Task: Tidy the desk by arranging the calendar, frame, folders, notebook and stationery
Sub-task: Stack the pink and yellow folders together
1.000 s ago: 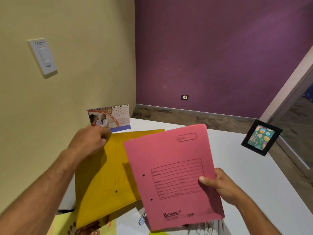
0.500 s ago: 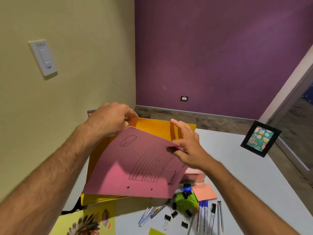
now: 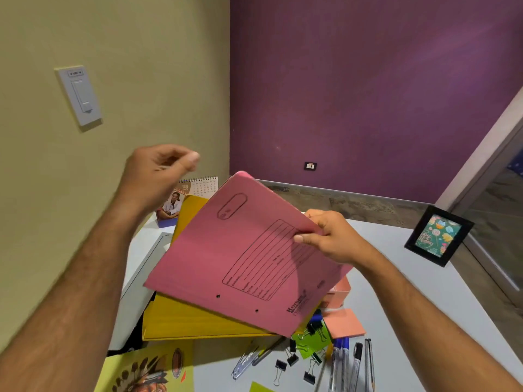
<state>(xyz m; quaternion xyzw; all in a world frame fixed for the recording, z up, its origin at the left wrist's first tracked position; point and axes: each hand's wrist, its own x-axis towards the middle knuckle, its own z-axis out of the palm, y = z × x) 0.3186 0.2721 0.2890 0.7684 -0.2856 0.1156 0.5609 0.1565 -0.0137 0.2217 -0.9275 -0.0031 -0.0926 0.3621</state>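
Note:
My right hand [image 3: 331, 239] pinches the right edge of a pink folder [image 3: 240, 258], which lies tilted on top of a yellow folder [image 3: 195, 318] at the desk's left side. My left hand [image 3: 158, 171] is raised above and left of the folders, fingers loosely curled, holding nothing. A spiral desk calendar [image 3: 195, 193] stands behind the folders by the beige wall. A black picture frame [image 3: 437, 236] stands at the desk's right edge. A yellow notebook with a feathered headdress picture [image 3: 147, 372] lies at the near left.
Near the front of the white desk [image 3: 410, 306] lie several black binder clips [image 3: 291, 360], pens [image 3: 342, 363], a pencil [image 3: 369, 363], green [image 3: 311, 340] and pink sticky notes [image 3: 343, 323] and a pink box [image 3: 338, 292]. A white tray-like object [image 3: 135, 284] sits under the folders' left side.
My left hand has let go of the yellow folder and lifted up and left, uncovering the calendar. The pink folder has settled lower onto the yellow one, still in my right hand.

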